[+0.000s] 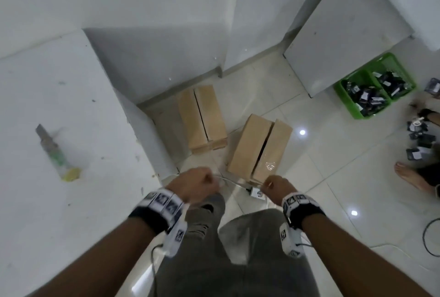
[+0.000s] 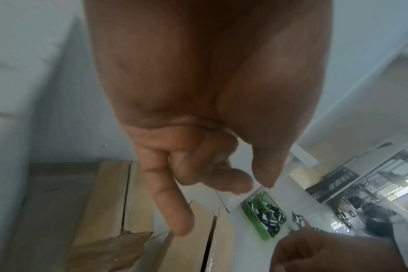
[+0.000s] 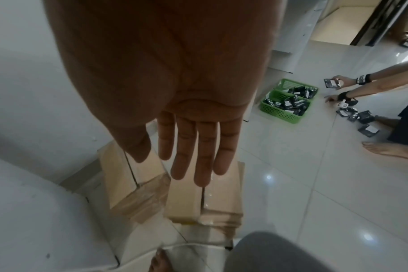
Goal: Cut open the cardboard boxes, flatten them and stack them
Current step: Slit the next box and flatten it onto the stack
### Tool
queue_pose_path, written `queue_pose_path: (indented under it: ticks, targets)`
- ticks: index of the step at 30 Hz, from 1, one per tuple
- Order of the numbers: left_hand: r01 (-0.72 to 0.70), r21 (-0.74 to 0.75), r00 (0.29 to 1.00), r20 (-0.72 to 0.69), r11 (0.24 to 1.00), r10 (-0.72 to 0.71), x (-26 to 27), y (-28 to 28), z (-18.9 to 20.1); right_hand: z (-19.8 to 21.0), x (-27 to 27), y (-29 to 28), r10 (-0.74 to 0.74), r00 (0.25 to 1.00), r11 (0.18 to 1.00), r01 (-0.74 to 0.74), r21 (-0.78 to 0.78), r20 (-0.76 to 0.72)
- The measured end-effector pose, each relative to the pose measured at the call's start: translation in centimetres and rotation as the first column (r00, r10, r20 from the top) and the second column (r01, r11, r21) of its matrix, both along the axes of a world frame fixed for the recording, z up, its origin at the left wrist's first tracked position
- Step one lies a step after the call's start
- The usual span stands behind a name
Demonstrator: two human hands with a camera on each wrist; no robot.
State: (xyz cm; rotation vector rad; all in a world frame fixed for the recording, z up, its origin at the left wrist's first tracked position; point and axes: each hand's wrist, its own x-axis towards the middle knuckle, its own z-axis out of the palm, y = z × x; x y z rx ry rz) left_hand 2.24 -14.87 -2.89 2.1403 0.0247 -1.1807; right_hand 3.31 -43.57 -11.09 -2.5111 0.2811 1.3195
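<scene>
Near cardboard box (image 1: 259, 149): sitting on the tiled floor (image 1: 321, 177) just ahead of the knees, top seam showing as a dark gap between the two flaps, clear tape shining across the near end.

Far cardboard box (image 1: 202, 115): lying just beside the first, up against the foot of the white counter (image 1: 47, 201), top seam likewise gaping.

Left hand (image 1: 197, 184): hovering above the floor near the near box's taped end, touching neither box. Fingers curling inward in the left wrist view, little finger (image 2: 168, 202) sticking out straighter, thumb tip closing towards the forefinger. Possibly pinching a thin pale strip running across to the other hand; too blurred to tell.

Right hand (image 1: 277, 188): hanging over the near box's taped end, fingers (image 3: 205, 147) stretching out straight and close together in the right wrist view, palm bare, gripping nothing.

Cutter (image 1: 57, 151): lying on the counter well to the left of both hands, green and yellow handle, blurred.

Green basket (image 1: 373, 84): standing on the floor to the far right, holding small dark packets.

Bare foot (image 1: 409, 177) of a second person: resting on the floor near the basket.
</scene>
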Motion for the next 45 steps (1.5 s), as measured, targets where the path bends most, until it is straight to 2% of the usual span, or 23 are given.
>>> queue_pose_path:
  ticks: [4,6,9,11,14,15,17,18,19,20,21,23,24,27,30,34,37,39,42,43,44,45]
  targets:
    - [-0.251,-0.05,0.968,-0.032,0.967,0.25,5.2,-5.5,-4.8,-1.8,6.5,-1.7,-0.035,0.999,0.999,0.034,0.035,0.035]
    - [-0.435,-0.06,0.899,-0.091,0.899,0.429,6.2,-7.4,-8.1,-3.0,9.7,-2.8,0.001,0.999,0.999,-0.003,0.045,0.038]
    - [-0.708,0.059,0.676,-0.231,0.704,0.7,5.9,-9.7,-14.9,-6.7,15.3,-4.5,0.105,0.994,0.991,-0.107,0.086,0.025]
    - [-0.798,0.128,0.538,-0.289,0.589,0.792,4.6,-11.3,-20.6,-10.5,18.9,-5.7,0.204,0.978,0.975,-0.206,0.078,0.034]
    - [-0.887,0.246,0.335,-0.24,0.391,0.911,2.8,-15.2,-28.2,-17.9,22.8,-7.3,0.378,0.919,0.925,-0.373,-0.066,0.112]
    - [-0.897,0.263,0.287,-0.262,0.355,0.921,1.7,-16.9,-30.6,-20.6,23.9,-8.0,0.422,0.897,0.904,-0.405,-0.139,0.13]
    - [-0.889,0.299,0.222,-0.379,0.347,0.898,0.4,-21.3,-35.0,-26.0,25.7,-9.8,0.464,0.875,0.872,-0.424,-0.246,0.137]
    - [-0.877,0.3,0.22,-0.443,0.375,0.869,0.0,-23.1,-35.8,-27.6,26.2,-10.6,0.449,0.885,0.874,-0.406,-0.266,0.123]
    - [-0.885,0.304,0.196,-0.444,0.353,0.874,0.1,-25.0,-37.1,-30.0,26.7,-11.5,0.417,0.903,0.892,-0.385,-0.238,0.103]
    - [-0.911,0.283,0.179,-0.387,0.301,0.905,-0.1,-26.6,-38.8,-31.8,26.9,-12.4,0.378,0.922,0.915,-0.358,-0.185,0.087]
    - [-0.936,0.277,0.112,-0.355,0.219,0.928,0.2,-27.8,-40.0,-33.1,26.8,-13.1,0.351,0.933,0.932,-0.34,-0.123,0.078]
    - [-0.969,0.242,-0.135,-0.335,-0.053,0.932,1.2,-29.7,-39.9,-33.9,26.3,-14.2,0.394,0.91,0.919,-0.387,-0.074,0.13]
    - [-0.967,0.223,-0.189,-0.296,-0.125,0.936,1.1,-30.1,-39.7,-33.1,26.1,-14.5,0.427,0.889,0.904,-0.42,-0.074,0.167]
    - [-0.974,0.116,-0.214,-0.168,-0.196,0.962,0.9,-29.5,-35.9,-28.0,26.7,-14.0,0.438,0.853,0.893,-0.45,-0.025,0.284]
    - [-0.971,-0.077,-0.225,-0.017,-0.225,0.974,2.4,-27.4,-26.4,-18.9,28.6,-12.3,0.347,0.831,0.906,-0.416,0.071,0.435]
    - [-0.968,-0.231,-0.158,0.279,-0.094,0.947,3.7,-22.6,-11.3,-3.6,30.4,-7.5,0.075,0.788,0.878,-0.342,0.334,0.611]
    - [-0.933,-0.357,-0.192,0.381,-0.047,0.905,3.2,-17.3,-0.6,8.0,29.9,-2.3,-0.085,0.773,0.808,-0.316,0.498,0.629]
    - [-0.899,-0.437,-0.235,0.44,-0.021,0.867,1.6,-12.8,5.8,14.8,28.6,2.3,-0.108,0.758,0.74,-0.371,0.561,0.643]
    - [-0.815,-0.575,-0.371,0.432,-0.066,0.822,-3.4,-5.5,12.7,22.4,25.1,10.3,-0.051,0.75,0.629,-0.489,0.604,0.66]
    - [-0.803,-0.594,-0.376,0.442,-0.048,0.815,-5.6,-3.0,14.4,24.2,23.5,13.1,-0.021,0.749,0.598,-0.521,0.609,0.662]
    - [-0.813,-0.582,-0.34,0.481,0.004,0.808,-8.1,-0.6,15.8,25.6,21.9,16.0,0.001,0.746,0.569,-0.548,0.613,0.666]
    - [-0.842,-0.535,-0.27,0.536,0.074,0.8,-10.7,1.7,17.1,26.9,20.1,19.0,0.014,0.744,0.545,-0.566,0.618,0.668]
